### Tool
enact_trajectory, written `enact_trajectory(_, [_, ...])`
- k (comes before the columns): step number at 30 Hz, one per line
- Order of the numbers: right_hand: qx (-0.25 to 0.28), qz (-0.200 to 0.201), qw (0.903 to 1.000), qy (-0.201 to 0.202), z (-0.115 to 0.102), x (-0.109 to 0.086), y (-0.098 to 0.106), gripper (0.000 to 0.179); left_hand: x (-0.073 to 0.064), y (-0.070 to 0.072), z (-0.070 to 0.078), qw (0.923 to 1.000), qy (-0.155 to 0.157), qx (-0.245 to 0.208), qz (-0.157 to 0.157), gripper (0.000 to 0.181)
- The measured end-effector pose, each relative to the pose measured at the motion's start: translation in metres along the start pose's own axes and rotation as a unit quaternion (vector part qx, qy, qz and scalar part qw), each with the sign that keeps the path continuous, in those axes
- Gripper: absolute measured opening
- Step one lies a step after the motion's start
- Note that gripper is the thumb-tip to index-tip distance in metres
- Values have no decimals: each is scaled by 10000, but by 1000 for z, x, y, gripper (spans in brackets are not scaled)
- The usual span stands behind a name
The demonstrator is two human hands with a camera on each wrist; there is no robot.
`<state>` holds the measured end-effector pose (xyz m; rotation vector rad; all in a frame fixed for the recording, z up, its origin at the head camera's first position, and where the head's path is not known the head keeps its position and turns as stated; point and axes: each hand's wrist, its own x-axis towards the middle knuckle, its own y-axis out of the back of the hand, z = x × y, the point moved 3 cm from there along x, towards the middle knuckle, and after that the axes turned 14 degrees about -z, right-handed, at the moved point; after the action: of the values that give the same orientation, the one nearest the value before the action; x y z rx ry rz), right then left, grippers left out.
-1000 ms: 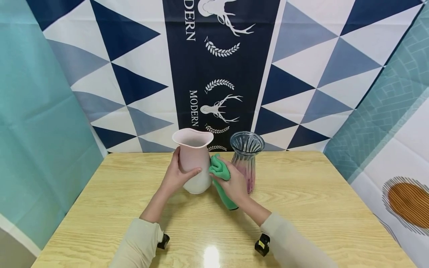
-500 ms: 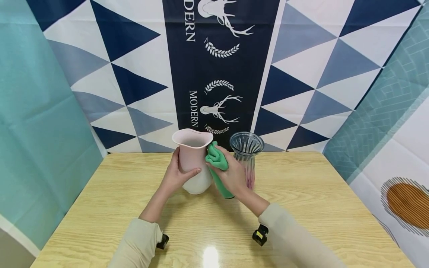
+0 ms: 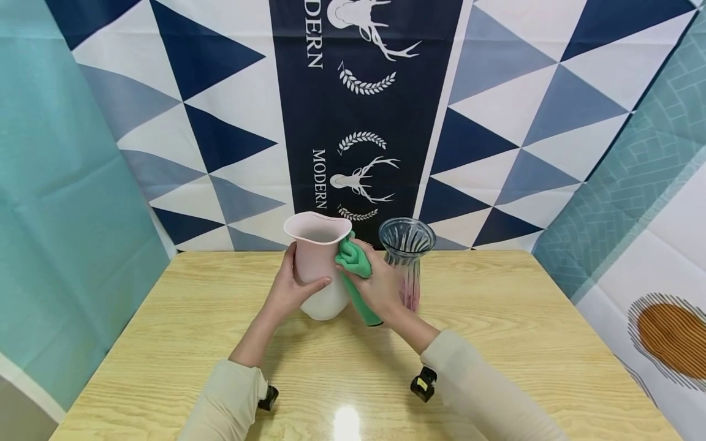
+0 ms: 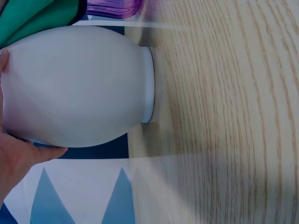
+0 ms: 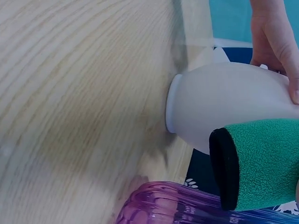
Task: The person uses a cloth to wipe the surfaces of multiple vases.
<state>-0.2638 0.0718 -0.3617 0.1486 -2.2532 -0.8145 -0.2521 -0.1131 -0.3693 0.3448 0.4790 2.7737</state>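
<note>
A pale pink-to-white vase (image 3: 322, 260) with a wavy flared rim stands upright, its foot at the tabletop in both wrist views. My left hand (image 3: 291, 285) grips its left side, with the thumb across the front. In my right hand (image 3: 382, 283) is a bunched green cloth (image 3: 355, 260), held against the vase's upper right side below the rim. A loose end of the cloth (image 5: 264, 163), with dark edging, hangs down in the right wrist view. Just right of that hand is a ribbed glass vase (image 3: 407, 236), blue above and pink below, partly hidden by the hand.
Both vases are toward the back of the light wooden table (image 3: 320, 373). Behind it hangs a patterned curtain (image 3: 231, 141) with triangles and deer heads. A teal cloth (image 3: 72, 202) hangs on the left side and another patterned cloth (image 3: 634, 257) on the right.
My right hand and the green cloth have moved up and slightly left along the pink vase's side, nearer its rim. The left hand and both vases have stayed in place.
</note>
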Motion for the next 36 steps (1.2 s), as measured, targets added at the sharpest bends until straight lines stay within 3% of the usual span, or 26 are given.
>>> enact_trajectory(6, [-188, 81, 9997, -134, 5, -7, -5, 57, 0, 0, 0, 10000, -21, 16, 7, 97])
enact_trajectory(14, [-213, 17, 9977, -645, 17, -23, -13, 54, 1, -2, 1, 9998, -110, 81, 118, 97])
enact_trajectory(21, [-280, 27, 9973, -676, 25, -33, -19, 55, 11, -3, -27, 9948, -246, 679, 720, 97])
enact_trajectory(29, [-413, -101, 9953, -867, 34, -46, -23, 57, 13, -11, -13, 9872, -528, 731, 1318, 101])
enact_trajectory(36, [-694, -435, 9911, -1046, 36, -51, -26, 56, 16, -19, -5, 9719, -638, 998, 2032, 104])
